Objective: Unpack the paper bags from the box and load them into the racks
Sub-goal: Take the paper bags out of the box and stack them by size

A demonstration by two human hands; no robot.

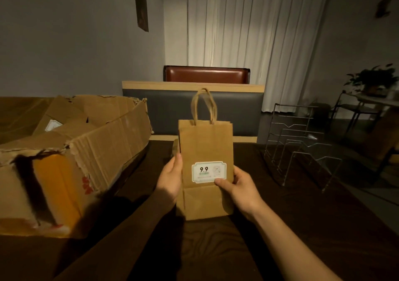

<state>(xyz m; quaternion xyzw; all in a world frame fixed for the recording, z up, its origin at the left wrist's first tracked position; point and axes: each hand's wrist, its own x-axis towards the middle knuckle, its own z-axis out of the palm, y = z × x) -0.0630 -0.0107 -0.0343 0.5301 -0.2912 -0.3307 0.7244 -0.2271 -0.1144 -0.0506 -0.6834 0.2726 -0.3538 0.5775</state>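
Note:
A flat brown paper bag (205, 142) with twisted handles and a white "9.9" sticker is held upright over the dark table, in the middle of the view. My left hand (170, 177) grips its left edge, thumb in front. My right hand (239, 189) pinches the lower right side, thumb on the sticker's corner. The torn cardboard box (90, 147) lies open on the left; another stickered bag (51, 125) shows inside. A wire rack (302, 147) with several upright dividers stands at the right, holding nothing.
The dark wooden table (302, 226) stretches under my arms. Behind it are a grey padded bench back (172, 112) and a brown seat back (205, 75). White curtains hang behind. A small table with a plant (373, 80) and a chair are at far right.

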